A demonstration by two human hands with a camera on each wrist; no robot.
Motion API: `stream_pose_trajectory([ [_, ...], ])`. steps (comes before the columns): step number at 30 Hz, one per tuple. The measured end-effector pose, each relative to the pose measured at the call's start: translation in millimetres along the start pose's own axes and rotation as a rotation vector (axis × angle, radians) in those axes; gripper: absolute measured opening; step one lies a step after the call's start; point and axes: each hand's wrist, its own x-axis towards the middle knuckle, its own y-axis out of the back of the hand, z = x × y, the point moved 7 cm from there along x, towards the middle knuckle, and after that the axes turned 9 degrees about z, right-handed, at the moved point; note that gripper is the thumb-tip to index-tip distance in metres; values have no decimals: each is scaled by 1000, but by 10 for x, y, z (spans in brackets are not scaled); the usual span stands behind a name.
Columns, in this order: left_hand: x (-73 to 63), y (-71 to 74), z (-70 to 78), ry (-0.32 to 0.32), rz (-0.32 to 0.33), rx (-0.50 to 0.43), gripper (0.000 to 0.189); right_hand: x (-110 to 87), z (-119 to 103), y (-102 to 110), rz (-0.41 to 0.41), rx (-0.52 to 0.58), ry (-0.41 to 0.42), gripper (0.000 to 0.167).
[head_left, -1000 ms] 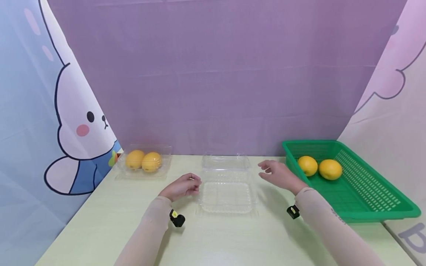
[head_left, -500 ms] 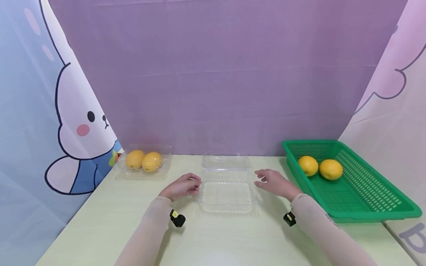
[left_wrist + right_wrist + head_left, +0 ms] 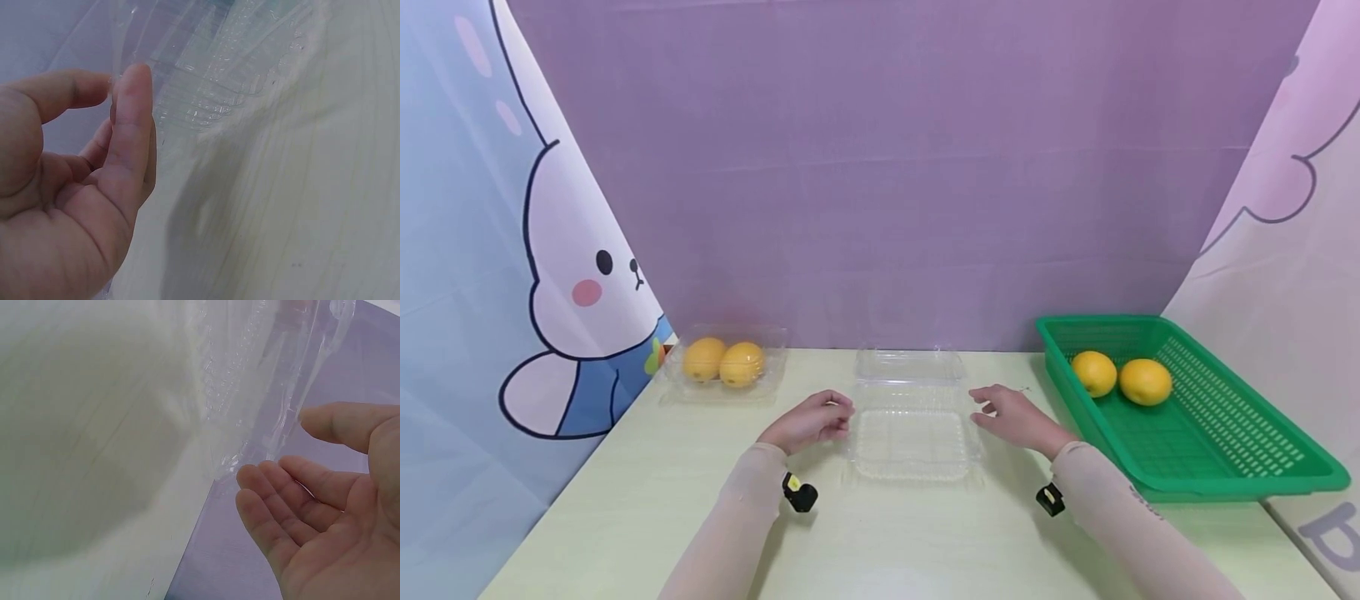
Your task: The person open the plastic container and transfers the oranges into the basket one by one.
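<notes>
A clear plastic clamshell container [image 3: 912,446] lies with its lid [image 3: 910,365] folded back, on the table in front of me. At its left edge is my left hand [image 3: 811,423]; in the left wrist view the thumb and a finger pinch the rim [image 3: 115,75]. My right hand [image 3: 1018,419] hovers by the container's right side, thumb and fingers apart. In the right wrist view the right fingers [image 3: 269,506] curve loosely beside the plastic and hold nothing; whether the thumb touches the rim, I cannot tell.
At the back left stands a closed clear container [image 3: 772,379] with two oranges [image 3: 741,365] inside. A green plastic basket [image 3: 1195,454] on the right holds two more oranges [image 3: 1145,382]. A purple cloth [image 3: 880,183] hangs behind the table.
My right hand has come left and nearer to me, from beside the basket to the container's right side. The left hand has stayed in place.
</notes>
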Motion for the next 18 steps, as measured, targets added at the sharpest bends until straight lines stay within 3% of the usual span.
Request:
stream_pose_trajectory([
  [18,35,-57,-20,-8,-4,7,29,-59,27,34,24,-5,3,41],
])
